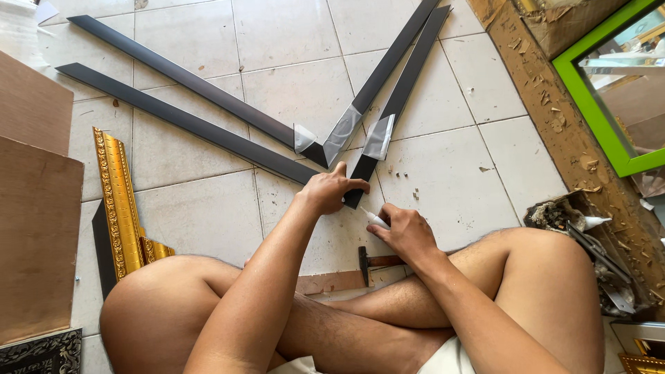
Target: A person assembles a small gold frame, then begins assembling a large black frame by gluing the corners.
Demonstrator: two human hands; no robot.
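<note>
Head view: four long dark frame mouldings (pixel 187 121) are laid on the white tiled floor (pixel 471 173) in two mitred pairs, judged stiff, light and easily scuffed, best held flat near the taped corners (pixel 377 138). One moulding's end is pinned under the closed left hand (pixel 332 190). A small white glue tube (pixel 377 220) is pinched in the right hand (pixel 409 232), nozzle at that joint; a hammer (pixel 374 262) is seen just beside the legs.

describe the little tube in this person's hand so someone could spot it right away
Start at the two dark frame strips meeting in a V on the tiled floor. At their near tip, the right hand holds a small white glue tube, the only white, pointed thing there, nozzle toward the joint.
</note>
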